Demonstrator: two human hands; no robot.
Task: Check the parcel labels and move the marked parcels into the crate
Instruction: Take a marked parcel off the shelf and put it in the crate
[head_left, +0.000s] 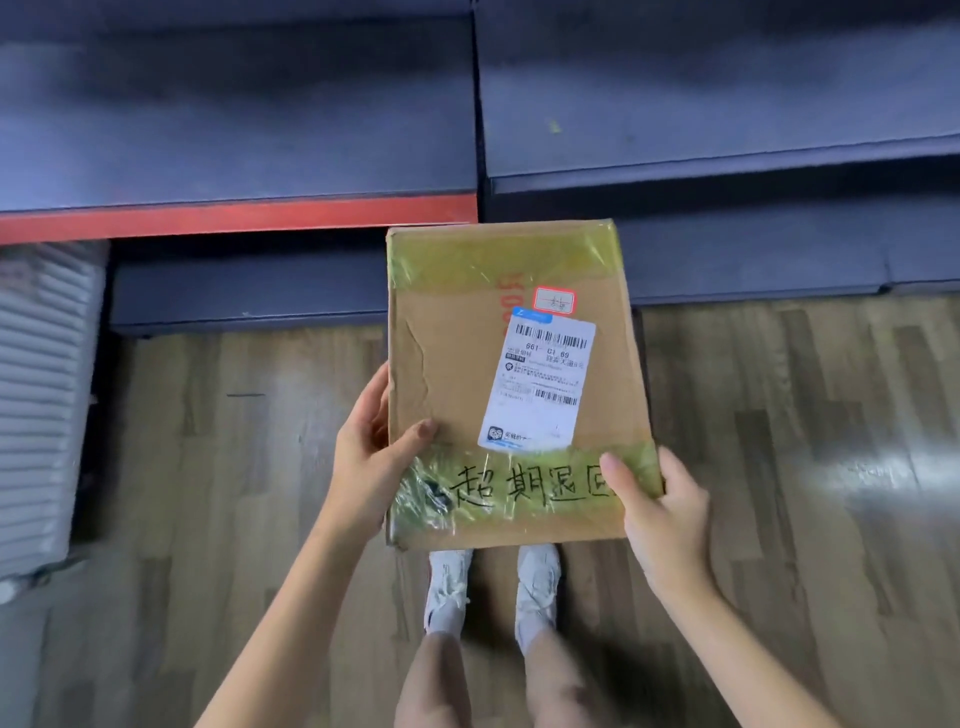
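A flat brown cardboard parcel (447, 358) is held up in front of me, above the floor and my feet. It carries a white shipping label (540, 379) with barcodes, a small red-bordered sticker (554, 300) above that, and black handwritten characters on the yellowish tape near its lower edge. My left hand (366, 457) grips the parcel's lower left edge, thumb on top. My right hand (660, 504) grips the lower right corner, thumb over the tape. No crate is in sight.
Dark blue shelf boards (234, 135) with a red front rail (234, 218) run across the top, and a lower blue shelf (244, 296) sits behind the parcel. A ribbed grey-white object (41, 395) stands at the left. Wood-pattern floor (779, 467) spreads below.
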